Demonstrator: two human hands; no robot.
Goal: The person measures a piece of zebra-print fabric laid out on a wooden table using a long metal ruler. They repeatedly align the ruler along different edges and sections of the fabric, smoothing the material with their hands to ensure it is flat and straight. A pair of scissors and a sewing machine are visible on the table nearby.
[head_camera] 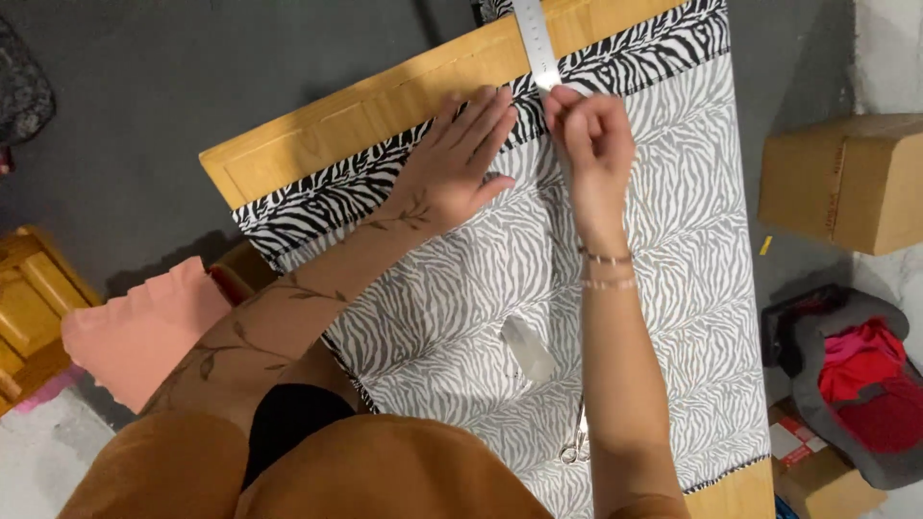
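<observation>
Your zebra-print fabric (654, 279) covers the wooden board (365, 120) across mid-frame. Your left hand (452, 168) presses flat, fingers spread, on its dark folded edge; your right hand (591, 144) pinches closed beside the steel ruler (535, 43), top centre.

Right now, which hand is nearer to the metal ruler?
Right. The right hand has its fingertips at the near end of the metal ruler. The left hand lies flat on the zebra-print fabric, beside and below it.

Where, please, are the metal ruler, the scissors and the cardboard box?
metal ruler (535, 38), head view, middle of its blade.
scissors (577, 442), head view, near the pivot above the handles.
cardboard box (846, 178), head view, its front face.
</observation>
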